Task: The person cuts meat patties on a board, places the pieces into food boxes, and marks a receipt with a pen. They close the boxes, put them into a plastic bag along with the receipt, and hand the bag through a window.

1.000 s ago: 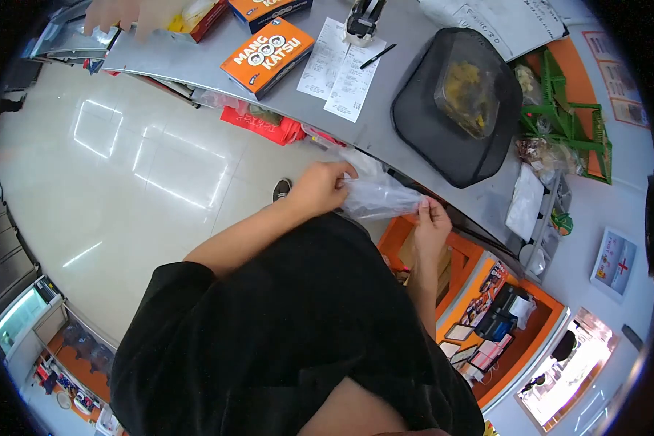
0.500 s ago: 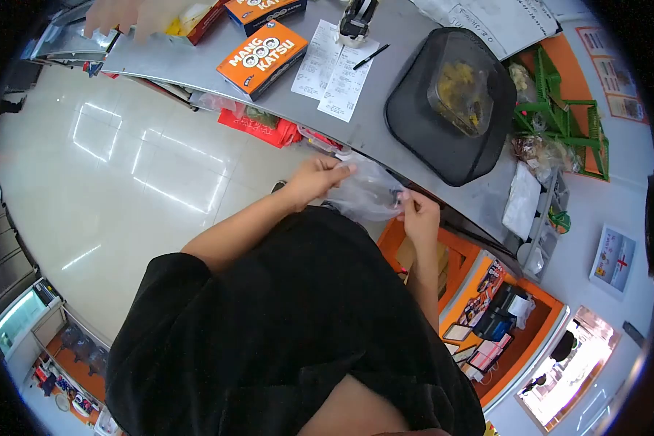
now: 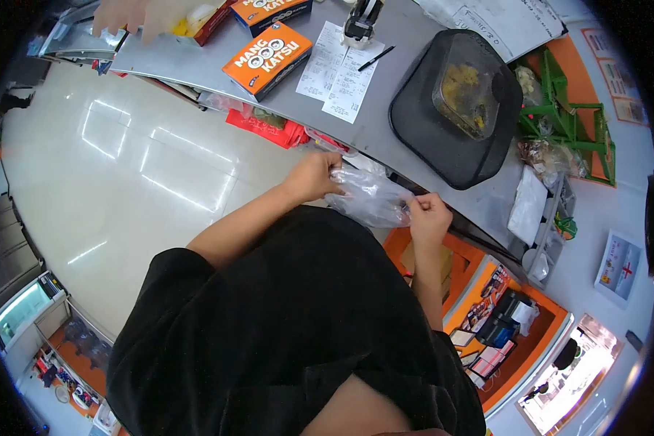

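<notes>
A clear plastic bag (image 3: pixel 370 195) is stretched between my two hands, just in front of my body and beside the counter's near edge. Its left side is gripped by my left hand (image 3: pixel 315 176), fingers closed. At the other side my right hand (image 3: pixel 429 215) pinches the bag's edge between thumb and fingers. Beyond them on the grey counter (image 3: pixel 374 138) lie two printed receipts (image 3: pixel 347 91) with a black pen (image 3: pixel 376 58) on them. An orange box (image 3: pixel 267 59) marked MANG KATSU rests left of the receipts.
A black lidded container (image 3: pixel 414 116) with a clear tub (image 3: pixel 466 94) of yellow food on top occupies the counter's right. Green racks (image 3: pixel 559 109) stand behind it. A red bag (image 3: pixel 269 129) hangs below the counter edge. Tiled floor (image 3: pixel 160 167) lies to the left.
My hands have moved slightly apart, the right one a little rightward. The bag is now spread wider between them. The whole view has shifted slightly.
</notes>
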A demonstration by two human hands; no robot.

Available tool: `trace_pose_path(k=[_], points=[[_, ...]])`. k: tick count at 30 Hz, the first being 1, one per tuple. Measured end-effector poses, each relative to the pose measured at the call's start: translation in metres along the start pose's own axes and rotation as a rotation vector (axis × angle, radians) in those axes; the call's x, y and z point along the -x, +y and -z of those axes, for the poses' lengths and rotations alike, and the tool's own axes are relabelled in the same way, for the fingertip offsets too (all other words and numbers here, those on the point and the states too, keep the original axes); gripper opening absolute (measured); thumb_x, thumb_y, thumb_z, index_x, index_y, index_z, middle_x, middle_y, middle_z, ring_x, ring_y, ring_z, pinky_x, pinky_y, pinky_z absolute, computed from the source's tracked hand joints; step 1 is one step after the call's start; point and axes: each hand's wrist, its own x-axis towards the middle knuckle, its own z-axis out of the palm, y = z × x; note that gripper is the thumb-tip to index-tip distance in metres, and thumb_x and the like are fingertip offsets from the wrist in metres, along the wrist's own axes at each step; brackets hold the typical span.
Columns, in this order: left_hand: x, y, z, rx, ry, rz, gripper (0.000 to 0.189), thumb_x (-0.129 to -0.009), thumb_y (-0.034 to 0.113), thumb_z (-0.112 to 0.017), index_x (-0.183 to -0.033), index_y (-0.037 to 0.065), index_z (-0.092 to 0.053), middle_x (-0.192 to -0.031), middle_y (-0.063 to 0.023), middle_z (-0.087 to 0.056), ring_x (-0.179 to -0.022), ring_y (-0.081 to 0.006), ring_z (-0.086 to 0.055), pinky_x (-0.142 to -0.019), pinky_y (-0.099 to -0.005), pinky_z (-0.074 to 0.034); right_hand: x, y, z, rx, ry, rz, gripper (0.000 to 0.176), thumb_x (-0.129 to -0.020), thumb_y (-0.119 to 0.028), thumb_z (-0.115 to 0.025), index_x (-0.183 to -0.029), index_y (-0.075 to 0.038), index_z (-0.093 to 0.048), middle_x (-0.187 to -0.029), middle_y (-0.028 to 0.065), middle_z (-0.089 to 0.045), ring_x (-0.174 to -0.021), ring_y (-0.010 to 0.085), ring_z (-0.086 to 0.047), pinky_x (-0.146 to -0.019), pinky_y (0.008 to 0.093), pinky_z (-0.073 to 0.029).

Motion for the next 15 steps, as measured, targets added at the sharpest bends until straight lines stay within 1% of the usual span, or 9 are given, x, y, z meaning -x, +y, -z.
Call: trace_pose_path(k=[2, 5, 8, 11, 14, 15], points=[[0.002, -0.006, 0.001, -0.277, 0.01, -0.121, 0.033, -0.069, 0.019, -0.086, -0.074, 0.002, -0.058, -0.064, -0.0134, -0.061, -0.06, -0.0285, -0.063, -0.057, -0.0395, -0.051, -0.004, 0.0, 0.011, -0.009, -0.051, 0.006, 0.022, -0.076, -0.012, -0.081, -0.08, 0.001, -0.064, -0.064, 0.0113, -0.066, -0.056, 0.0206, -0.063, -0.058, 0.0318, -0.049], [0.003, -0.003, 0.002, -0.246, 0.11, 0.053, 0.03, -0.068, 0.019, -0.085, -0.075, 0.004, -0.06, -0.071, -0.0174, -0.063, -0.07, -0.0357, -0.064, -0.064, -0.0442, -0.05, -0.002, -0.01, 0.019, 0.023, -0.145, -0.142, 0.023, -0.076, -0.012, -0.081, -0.079, 0.002, -0.063, -0.066, 0.0117, -0.066, -0.058, 0.0178, -0.064, -0.057, 0.0319, -0.049], [0.009, -0.011, 0.006, -0.395, 0.147, -0.222, 0.023, -0.068, 0.015, -0.082, -0.076, 0.005, -0.062, -0.073, -0.0169, -0.065, -0.073, -0.0373, -0.065, -0.064, -0.0461, -0.051, 0.004, -0.006, 0.022, 0.145, -0.112, 0.141, 0.02, -0.078, -0.01, -0.079, -0.078, 0.002, -0.063, -0.063, 0.01, -0.064, -0.056, 0.0172, -0.062, -0.056, 0.0319, -0.048], [0.014, -0.019, 0.009, -0.504, 0.086, -0.237, 0.02, -0.068, 0.013, -0.08, -0.076, 0.007, -0.063, -0.078, -0.0162, -0.067, -0.077, -0.0388, -0.065, -0.068, -0.0482, -0.051, 0.008, -0.003, 0.027, 0.104, -0.181, 0.079, 0.019, -0.078, -0.01, -0.079, -0.084, 0.0, -0.064, -0.066, 0.0081, -0.063, -0.057, 0.0195, -0.06, -0.057, 0.0321, -0.049], [0.011, -0.022, 0.016, -0.508, 0.164, -0.288, 0.018, -0.069, 0.002, -0.073, -0.077, 0.004, -0.057, -0.068, -0.0138, -0.063, -0.064, -0.0335, -0.065, -0.057, -0.0422, -0.052, 0.01, -0.024, 0.021, -0.095, -0.178, -0.039, 0.023, -0.076, -0.01, -0.08, -0.093, -0.004, -0.066, -0.074, 0.006, -0.063, -0.067, 0.0209, -0.061, -0.062, 0.0306, -0.049], [0.006, -0.021, 0.019, -0.247, 0.107, -0.125, 0.023, -0.069, 0.001, -0.075, -0.082, 0.003, -0.056, -0.068, -0.0126, -0.062, -0.06, -0.0297, -0.064, -0.053, -0.0404, -0.051, 0.01, -0.039, 0.024, -0.037, -0.159, 0.22, 0.025, -0.075, -0.008, -0.081, -0.094, -0.004, -0.066, -0.077, 0.0055, -0.062, -0.07, 0.0206, -0.061, -0.064, 0.0311, -0.049]])
